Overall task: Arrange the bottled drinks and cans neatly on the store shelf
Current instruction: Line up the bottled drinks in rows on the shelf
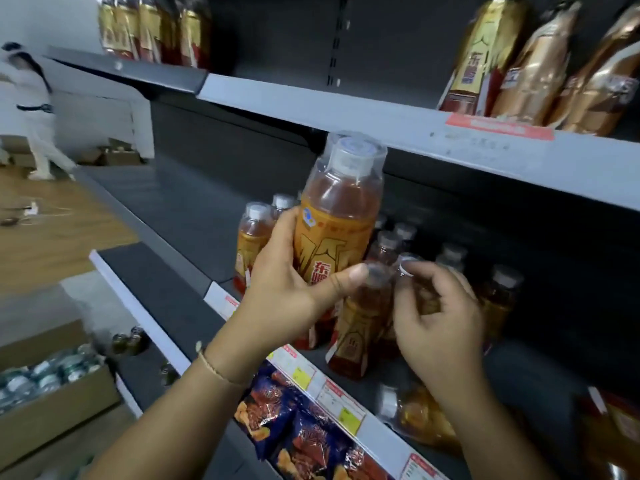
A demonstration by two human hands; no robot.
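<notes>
1. Cardboard box [52,403], far left, below shelf level: it is holding cans, top ends showing, and is waiting untouched.
2. Standing bottles [252,237], left part of the middle shelf [166,216]: two or three orange-labelled tea drinks are sitting upright behind my left hand.
3. Left hand [287,289]: I am gripping the held bottle [337,216] around its labelled waist, fingers curled behind, thumb pressing across the front. It is hanging raised above the shelf, upright, cap near the upper shelf edge [415,133].
4. Handling, as I am judging it: a full bottle is feeling weighty, its plastic wall is stiff enough yet giving under a squeeze, and the label film is slick. Taking it at the waist, not by the clear dome cap, is looking safest.
5. Front bottle [356,327], centre: it is standing near the shelf lip, leaning slightly.
6. Right hand [440,320]: my fingers are half curled and loosely spread, tips meeting at the small bottle cap [405,266]; whether they are truly pinching it I cannot tell.
7. Rear rows [498,292], right: more bottles are standing unevenly.
</notes>
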